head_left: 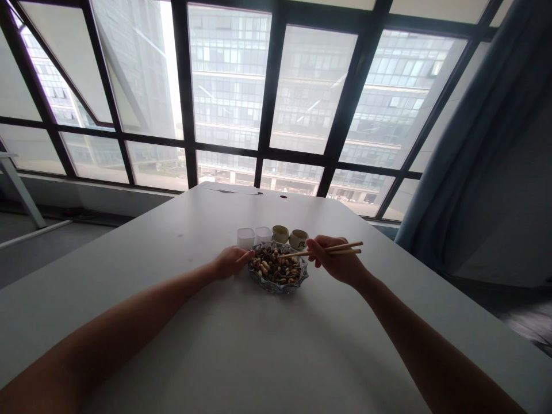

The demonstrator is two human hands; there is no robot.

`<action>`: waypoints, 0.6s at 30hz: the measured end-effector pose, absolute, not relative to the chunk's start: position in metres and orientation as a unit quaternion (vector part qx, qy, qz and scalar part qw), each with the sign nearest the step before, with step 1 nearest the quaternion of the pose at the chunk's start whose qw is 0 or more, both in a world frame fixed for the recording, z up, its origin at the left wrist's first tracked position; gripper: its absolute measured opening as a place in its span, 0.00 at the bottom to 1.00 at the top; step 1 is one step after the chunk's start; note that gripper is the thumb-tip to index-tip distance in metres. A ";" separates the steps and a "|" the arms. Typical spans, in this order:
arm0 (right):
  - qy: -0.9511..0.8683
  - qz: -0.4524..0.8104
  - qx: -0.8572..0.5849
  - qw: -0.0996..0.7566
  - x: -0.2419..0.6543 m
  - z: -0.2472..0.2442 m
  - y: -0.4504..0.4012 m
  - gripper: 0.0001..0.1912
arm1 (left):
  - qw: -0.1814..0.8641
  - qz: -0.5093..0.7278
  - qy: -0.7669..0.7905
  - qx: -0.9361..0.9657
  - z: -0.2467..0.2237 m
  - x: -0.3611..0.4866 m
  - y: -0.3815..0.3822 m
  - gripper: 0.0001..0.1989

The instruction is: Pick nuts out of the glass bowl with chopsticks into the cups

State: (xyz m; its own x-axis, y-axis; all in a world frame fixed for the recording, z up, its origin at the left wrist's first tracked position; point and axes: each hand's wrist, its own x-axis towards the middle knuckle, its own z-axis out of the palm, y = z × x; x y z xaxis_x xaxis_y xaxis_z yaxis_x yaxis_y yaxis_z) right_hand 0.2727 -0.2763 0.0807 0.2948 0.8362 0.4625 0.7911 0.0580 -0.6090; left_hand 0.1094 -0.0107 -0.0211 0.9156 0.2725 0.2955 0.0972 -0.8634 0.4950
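A scalloped clear glass bowl (282, 288) stands on the white table, filled with a mix of peanuts (264, 268) and dark seeds. My left hand (230, 263) holds the bowl's left rim, thumb over the edge and the other fingers against the outside. In my right hand (334, 259) is a pair of wooden chopsticks (297, 253), their tips down among the nuts near the bowl's middle. Whether the tips pinch a piece is too small to tell. Just behind the bowl are two whitish cups (245, 237) and two olive-coloured cups (298, 239), the right one with a dark mark.
The long white table (172, 345) reaches toward a large window wall. Some white paper (230, 188) lies at its far end, near two dark round holes. A blue curtain (452, 155) hangs on the right. A white metal frame (21, 190) stands at far left.
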 end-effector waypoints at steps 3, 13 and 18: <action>-0.601 0.035 -0.691 0.400 0.273 0.080 -0.276 0.27 | 0.243 0.181 0.100 0.948 -0.019 0.109 -0.012 0.37; -0.592 0.136 -0.665 0.435 0.264 0.085 -0.276 0.28 | 0.231 0.174 0.098 0.952 -0.019 0.109 -0.012 0.37; -0.587 0.083 -0.686 0.422 0.271 0.088 -0.281 0.32 | 0.232 0.171 0.097 0.953 -0.020 0.109 -0.012 0.37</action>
State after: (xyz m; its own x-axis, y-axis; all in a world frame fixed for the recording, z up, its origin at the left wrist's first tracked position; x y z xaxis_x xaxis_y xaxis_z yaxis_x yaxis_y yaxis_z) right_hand 0.2710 -0.2814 0.0884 0.2961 0.8754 0.3821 0.7357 0.0461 -0.6757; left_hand 0.1090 -0.0121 -0.0195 0.9226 0.2638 0.2814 0.1049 -0.8737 0.4751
